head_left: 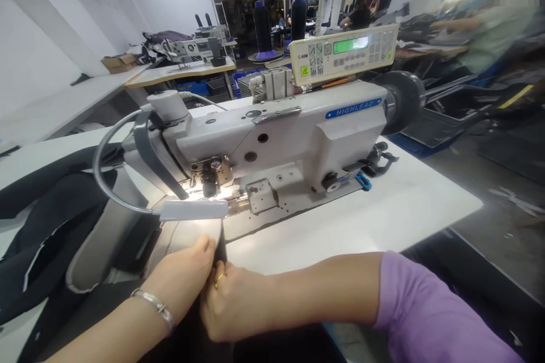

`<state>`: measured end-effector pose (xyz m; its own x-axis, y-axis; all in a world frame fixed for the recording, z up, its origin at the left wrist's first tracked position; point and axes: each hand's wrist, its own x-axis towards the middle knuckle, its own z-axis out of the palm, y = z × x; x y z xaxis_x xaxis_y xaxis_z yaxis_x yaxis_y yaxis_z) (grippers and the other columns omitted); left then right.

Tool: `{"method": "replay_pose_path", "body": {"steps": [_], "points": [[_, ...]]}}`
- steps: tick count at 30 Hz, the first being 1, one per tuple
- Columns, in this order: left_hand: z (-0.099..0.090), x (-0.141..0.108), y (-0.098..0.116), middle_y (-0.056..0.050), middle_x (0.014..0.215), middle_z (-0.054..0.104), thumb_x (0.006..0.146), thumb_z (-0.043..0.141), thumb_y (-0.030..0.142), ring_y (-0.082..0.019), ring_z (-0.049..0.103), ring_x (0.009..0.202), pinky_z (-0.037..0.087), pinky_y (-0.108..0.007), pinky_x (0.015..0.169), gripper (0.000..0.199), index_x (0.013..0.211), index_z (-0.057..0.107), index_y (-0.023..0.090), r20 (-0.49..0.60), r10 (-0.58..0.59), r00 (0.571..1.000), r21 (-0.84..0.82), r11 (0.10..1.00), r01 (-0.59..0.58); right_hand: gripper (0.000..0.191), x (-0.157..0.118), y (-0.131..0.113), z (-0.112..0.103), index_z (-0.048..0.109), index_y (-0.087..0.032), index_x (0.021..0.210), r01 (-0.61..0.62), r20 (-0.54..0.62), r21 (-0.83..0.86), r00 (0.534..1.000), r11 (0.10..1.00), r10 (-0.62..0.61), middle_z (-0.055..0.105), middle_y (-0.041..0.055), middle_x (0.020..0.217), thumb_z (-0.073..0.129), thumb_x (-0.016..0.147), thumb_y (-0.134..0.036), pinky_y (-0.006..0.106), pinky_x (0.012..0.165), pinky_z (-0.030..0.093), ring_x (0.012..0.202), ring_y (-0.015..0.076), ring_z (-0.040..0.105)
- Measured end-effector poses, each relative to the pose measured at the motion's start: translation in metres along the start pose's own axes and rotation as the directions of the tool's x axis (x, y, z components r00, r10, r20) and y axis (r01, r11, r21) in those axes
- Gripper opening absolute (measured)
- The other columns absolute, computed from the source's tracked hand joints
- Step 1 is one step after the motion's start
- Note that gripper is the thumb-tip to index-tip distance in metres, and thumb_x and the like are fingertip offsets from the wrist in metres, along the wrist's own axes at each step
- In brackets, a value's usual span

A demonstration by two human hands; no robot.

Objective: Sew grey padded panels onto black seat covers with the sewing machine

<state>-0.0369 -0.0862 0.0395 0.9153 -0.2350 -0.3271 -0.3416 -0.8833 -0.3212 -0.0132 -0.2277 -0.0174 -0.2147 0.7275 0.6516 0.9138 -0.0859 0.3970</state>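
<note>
A light grey fabric piece (183,233) with a dark edge lies at the needle end of a white sewing machine (281,142). My left hand (183,272), a bangle on its wrist, presses bent fingers onto this piece close to its right edge. Just below and to the right, my right hand (234,300), wearing a ring, is closed around the dark edge, which hangs over the table's front. A lamp (193,210) on a bendy metal neck lights the needle area and hides part of it. More black and grey fabric (46,227) spreads out on the left.
The white table (417,198) carries the machine, and a control panel (344,54) stands above it. Thread cones (263,28) rise behind. Another sewing machine (196,51) stands at the back left. A blurred person (496,28) is at the far right.
</note>
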Motion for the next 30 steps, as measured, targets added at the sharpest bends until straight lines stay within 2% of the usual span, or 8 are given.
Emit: {"method": "replay_pose_path", "body": {"steps": [3, 6, 9, 14, 18, 22, 26, 30], "points": [[0.0, 0.007, -0.002, -0.019, 0.105, 0.063, 0.073, 0.036, -0.01, -0.022, 0.067, 0.08, 0.056, -0.028, 0.06, 0.044, 0.099, 0.068, 0.007, 0.057, -0.031, 0.998, 0.106, 0.994, 0.025, 0.016, 0.0, 0.0, -0.001, 0.059, -0.009, 0.062, 0.001, -0.01, -0.002, 1.0, 1.0, -0.001, 0.06, 0.0131, 0.058, 0.045, 0.068, -0.005, 0.035, 0.049, 0.044, 0.05, 0.0207, 0.056], [-0.001, 0.013, -0.003, -0.018, 0.102, 0.062, 0.074, 0.031, -0.011, -0.019, 0.066, 0.062, 0.053, -0.029, 0.053, 0.049, 0.105, 0.065, 0.005, 0.036, -0.108, 0.993, 0.112, 0.988, 0.103, 0.017, 0.0, -0.001, -0.003, 0.058, -0.01, 0.062, 0.017, -0.012, -0.005, 1.0, 1.0, -0.018, 0.06, 0.0124, 0.059, 0.045, 0.069, -0.004, 0.036, 0.051, 0.046, 0.052, 0.0202, 0.057], [0.001, 0.017, -0.004, -0.017, 0.101, 0.062, 0.075, 0.029, -0.01, -0.017, 0.064, 0.056, 0.05, -0.029, 0.05, 0.05, 0.107, 0.064, 0.005, 0.011, -0.163, 0.987, 0.119, 0.98, 0.161, 0.016, 0.001, -0.002, -0.003, 0.057, -0.011, 0.06, 0.027, -0.033, -0.018, 0.999, 0.999, -0.027, 0.059, 0.0121, 0.058, 0.045, 0.068, -0.004, 0.037, 0.052, 0.048, 0.052, 0.0206, 0.057], [0.003, 0.025, -0.003, -0.016, 0.099, 0.063, 0.076, 0.032, -0.008, -0.017, 0.062, 0.058, 0.047, -0.027, 0.05, 0.047, 0.108, 0.064, 0.006, 0.02, -0.185, 0.983, 0.09, 0.979, 0.183, 0.012, 0.003, -0.001, -0.002, 0.053, -0.012, 0.056, 0.008, -0.076, -0.014, 0.997, 1.0, -0.009, 0.054, 0.0087, 0.052, 0.046, 0.063, -0.005, 0.032, 0.045, 0.043, 0.045, 0.0173, 0.05], [0.003, 0.031, -0.003, -0.021, 0.103, 0.064, 0.078, 0.032, -0.006, -0.02, 0.063, 0.062, 0.049, -0.029, 0.054, 0.048, 0.115, 0.061, 0.002, 0.009, -0.197, 0.98, 0.081, 0.977, 0.196, 0.011, 0.003, 0.0, -0.002, 0.052, -0.012, 0.057, -0.011, -0.06, -0.023, 0.998, 1.0, 0.009, 0.053, 0.0089, 0.054, 0.047, 0.066, -0.007, 0.032, 0.044, 0.04, 0.047, 0.0185, 0.051], [0.004, 0.037, -0.006, -0.025, 0.112, 0.062, 0.078, 0.031, -0.007, -0.027, 0.068, 0.081, 0.054, -0.034, 0.065, 0.051, 0.122, 0.057, 0.0, -0.019, -0.175, 0.984, -0.025, 0.984, 0.175, 0.011, 0.003, 0.0, -0.004, 0.053, -0.011, 0.06, -0.022, -0.014, -0.02, 1.0, 1.0, 0.022, 0.052, 0.0082, 0.055, 0.048, 0.068, -0.007, 0.03, 0.043, 0.035, 0.047, 0.0177, 0.05], [0.003, 0.043, -0.01, -0.024, 0.104, 0.066, 0.078, 0.031, -0.008, -0.03, 0.068, 0.091, 0.054, -0.039, 0.078, 0.048, 0.113, 0.062, 0.001, -0.022, -0.187, 0.982, -0.103, 0.978, 0.184, 0.013, 0.006, 0.0, -0.003, 0.056, -0.008, 0.065, -0.053, 0.02, -0.024, 0.998, 0.998, 0.053, 0.053, 0.0095, 0.056, 0.045, 0.072, -0.007, 0.028, 0.042, 0.03, 0.048, 0.0184, 0.05], [0.001, 0.053, -0.006, -0.024, 0.098, 0.068, 0.077, 0.031, -0.008, -0.031, 0.068, 0.088, 0.053, -0.041, 0.077, 0.046, 0.104, 0.066, 0.002, -0.042, -0.202, 0.978, -0.111, 0.974, 0.197, 0.015, 0.005, 0.0, 0.004, 0.057, -0.007, 0.071, -0.127, 0.028, -0.017, 0.991, 0.992, 0.127, 0.053, 0.0097, 0.057, 0.044, 0.076, -0.01, 0.029, 0.042, 0.03, 0.048, 0.0197, 0.051]]}}
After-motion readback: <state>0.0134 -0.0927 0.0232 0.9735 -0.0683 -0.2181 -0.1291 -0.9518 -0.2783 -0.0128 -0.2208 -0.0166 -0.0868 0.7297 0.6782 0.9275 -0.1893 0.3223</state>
